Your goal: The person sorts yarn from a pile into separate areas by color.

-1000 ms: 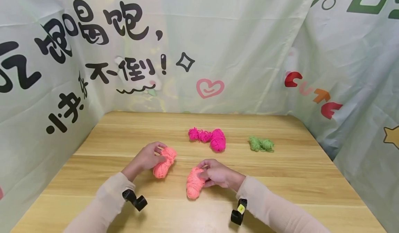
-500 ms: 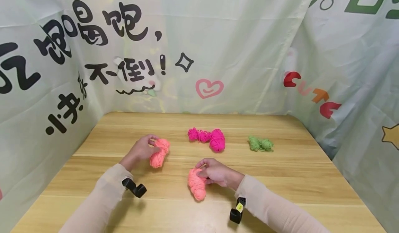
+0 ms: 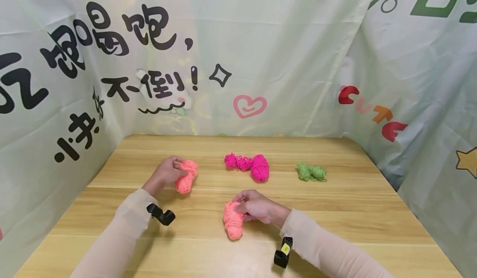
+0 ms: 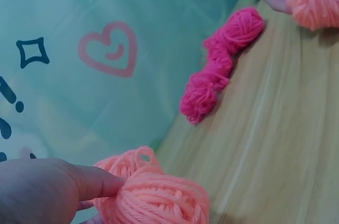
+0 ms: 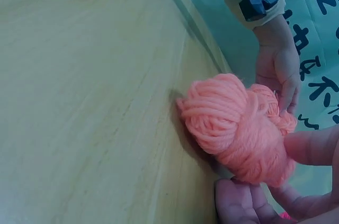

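Observation:
My left hand [image 3: 166,173] pinches a coral yarn bundle [image 3: 186,177], narrowed at its middle, over the left part of the table. In the left wrist view its thumb presses across the waist of that yarn bundle [image 4: 159,197]. Nearer the front, my right hand [image 3: 259,206] grips a second coral yarn bundle [image 3: 233,221] by its upper end. The right wrist view shows the thumb on one side of this yarn bundle [image 5: 233,134] and fingers beneath it. Some fingertips of both hands are hidden behind the yarn.
A magenta yarn bundle [image 3: 259,168] with looped, lumpy sections lies toward the back of the wooden table [image 3: 335,220]. To its right is a small green yarn bundle [image 3: 311,172]. A printed cloth [image 3: 298,63] hangs along the back and sides.
My left hand has moved back and to the left, carrying its coral yarn bundle away from the other. The right hand stays nearly in place while its yarn tilts slightly.

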The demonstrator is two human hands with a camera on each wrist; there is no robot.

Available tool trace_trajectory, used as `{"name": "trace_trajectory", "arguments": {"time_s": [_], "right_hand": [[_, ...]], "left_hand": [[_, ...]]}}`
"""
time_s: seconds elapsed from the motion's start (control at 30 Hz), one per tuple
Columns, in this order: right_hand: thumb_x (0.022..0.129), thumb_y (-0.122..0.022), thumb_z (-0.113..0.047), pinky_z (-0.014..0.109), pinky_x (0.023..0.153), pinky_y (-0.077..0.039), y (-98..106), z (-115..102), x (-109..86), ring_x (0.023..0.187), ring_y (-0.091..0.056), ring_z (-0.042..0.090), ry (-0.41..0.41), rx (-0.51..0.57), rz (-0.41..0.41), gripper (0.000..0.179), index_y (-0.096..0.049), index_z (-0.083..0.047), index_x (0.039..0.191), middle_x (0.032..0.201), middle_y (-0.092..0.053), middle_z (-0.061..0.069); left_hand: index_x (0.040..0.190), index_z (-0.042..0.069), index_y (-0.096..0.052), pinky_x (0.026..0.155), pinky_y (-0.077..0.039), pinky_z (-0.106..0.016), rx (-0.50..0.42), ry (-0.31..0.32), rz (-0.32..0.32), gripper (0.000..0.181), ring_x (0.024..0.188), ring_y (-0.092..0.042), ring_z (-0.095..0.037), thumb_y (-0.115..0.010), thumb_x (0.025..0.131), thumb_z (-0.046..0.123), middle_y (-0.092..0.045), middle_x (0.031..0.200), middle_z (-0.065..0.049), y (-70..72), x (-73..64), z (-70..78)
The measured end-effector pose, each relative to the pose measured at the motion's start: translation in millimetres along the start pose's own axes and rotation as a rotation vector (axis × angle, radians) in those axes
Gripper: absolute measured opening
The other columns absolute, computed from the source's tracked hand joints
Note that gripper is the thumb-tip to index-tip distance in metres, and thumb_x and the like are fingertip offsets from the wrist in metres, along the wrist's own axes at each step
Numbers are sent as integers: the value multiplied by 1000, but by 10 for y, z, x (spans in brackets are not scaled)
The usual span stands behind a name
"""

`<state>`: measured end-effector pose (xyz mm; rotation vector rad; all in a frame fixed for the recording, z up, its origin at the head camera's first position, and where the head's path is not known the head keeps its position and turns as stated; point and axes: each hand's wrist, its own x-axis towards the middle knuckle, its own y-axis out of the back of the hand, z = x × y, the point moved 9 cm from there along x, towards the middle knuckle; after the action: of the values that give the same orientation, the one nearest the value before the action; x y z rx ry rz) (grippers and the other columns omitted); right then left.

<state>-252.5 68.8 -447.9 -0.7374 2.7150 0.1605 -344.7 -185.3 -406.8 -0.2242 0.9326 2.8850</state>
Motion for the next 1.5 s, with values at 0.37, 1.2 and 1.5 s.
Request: {"name": "trace_trajectory", "arguments": {"time_s": [0.37, 1.2, 1.5], "right_hand": [[78, -75, 6, 27, 59, -50, -8, -45, -22, 69, -52, 17, 24, -174, 57, 40, -57, 7, 114, 85, -52, 10], [85, -68, 6, 31, 61, -57, -46, -52, 154, 69, -57, 19, -10, -65, 69, 33, -53, 5, 114, 91, -52, 13], [84, -68, 7, 33, 63, -57, -55, -141, 232, 70, -58, 20, 13, -59, 65, 34, -53, 5, 114, 91, -53, 13]], "left_hand": [[130, 2, -48, 76, -52, -33, 2, 22, 21, 46, 104, -56, -32, -68, 90, 17, -53, 122, -22, 96, 110, -115], [131, -4, -45, 72, -51, -32, -25, 46, 37, 48, 91, -56, -25, -64, 91, 17, -54, 116, -23, 381, 221, -356], [130, -7, -45, 71, -47, -31, 10, 66, 30, 48, 90, -54, -25, -62, 93, 18, -54, 109, -21, 417, 265, -462]]}}
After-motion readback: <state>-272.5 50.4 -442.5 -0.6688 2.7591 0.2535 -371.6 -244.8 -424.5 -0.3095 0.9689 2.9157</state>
